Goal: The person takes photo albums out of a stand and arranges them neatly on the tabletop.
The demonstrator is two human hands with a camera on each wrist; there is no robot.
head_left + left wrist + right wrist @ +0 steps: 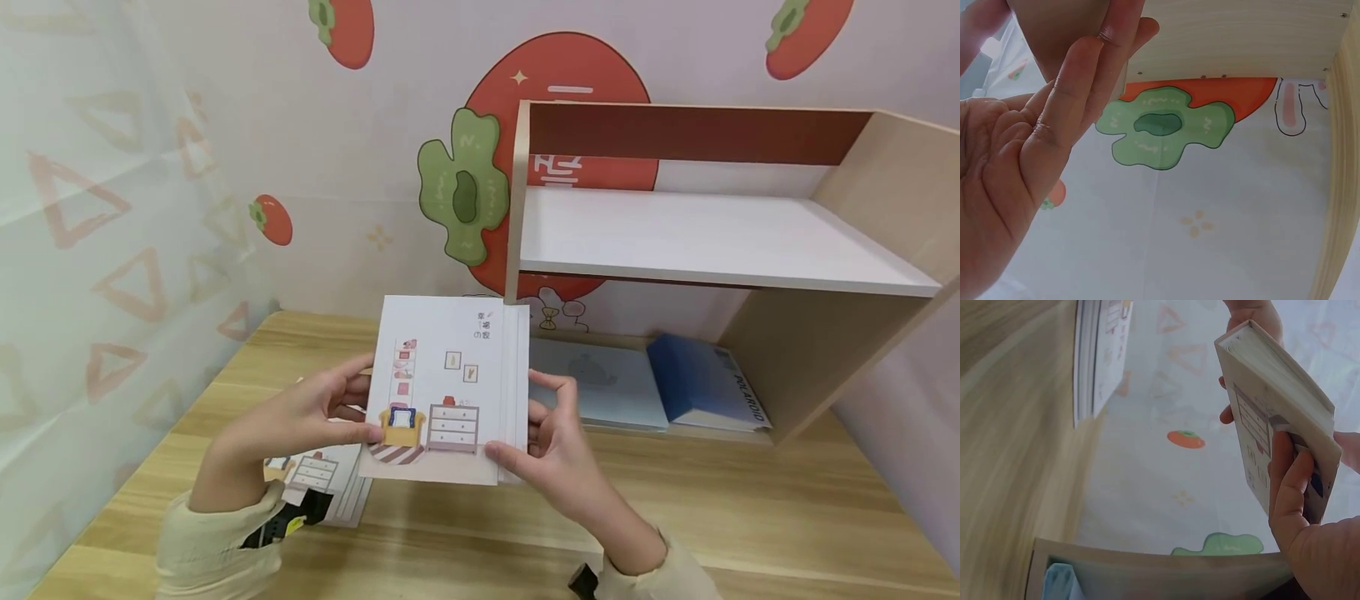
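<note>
Both hands hold a thick white album [442, 358] above the table, its cover printed with an armchair, a drawer chest and small picture frames. My left hand [315, 412] grips the left edge, thumb on the front cover. On the opposite edge, my right hand [558, 442] grips with its thumb on the lower front and the fingers behind. The album's page block [1282, 372] shows between its covers in the right wrist view. Under the left forearm, a stack of similar white albums [330, 471] lies on the table, partly hidden.
A wooden shelf unit [727, 237] with a white middle board stands at the back right. Its lower compartment holds a pale blue album [600, 379] and a darker blue Polaroid album [705, 383]. Patterned sheets [352, 225] hang behind and left of the wooden table [750, 508].
</note>
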